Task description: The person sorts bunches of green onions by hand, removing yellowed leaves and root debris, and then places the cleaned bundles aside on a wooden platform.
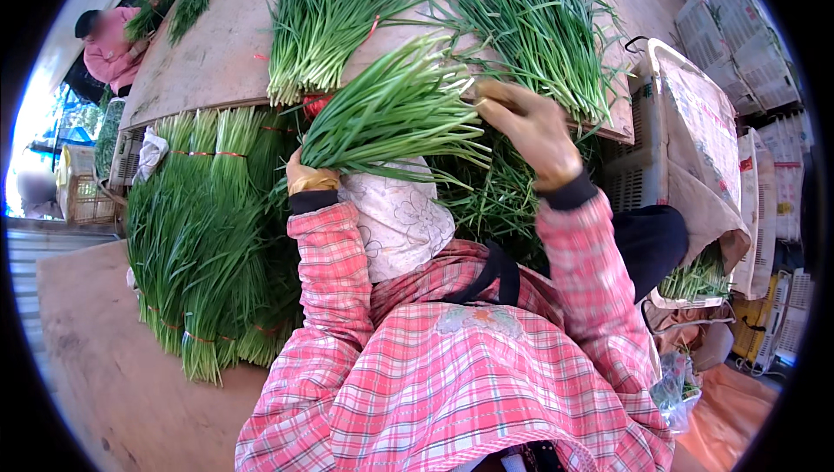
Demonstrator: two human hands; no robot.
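At the far left, in the upper corner, another person in a pink top [109,46] stands at the far end of a wooden board [217,46]. Below the board, a stack of tied chive bundles [208,237] lies with the leaves running downward, thin red bands around several of them.

Just right of that stack, the person's left hand [308,178] comes up on a pink checked sleeve. It is closed around the cut end of a bunch of green chives [391,116], which fans upward and to the right, tilted above a white patterned cloth [400,216].

On the board behind lie two more loose bunches, one upper left [330,16] and one upper right [530,29].

The right hand [530,129] is raised at the leafy end of the held bunch, fingers bent and touching the tips near the board's edge; whether it grips any leaves I cannot tell.

To the right stands a pale plastic crate [647,138] draped with a patterned sack [708,142], with more greens [695,279] showing beneath.
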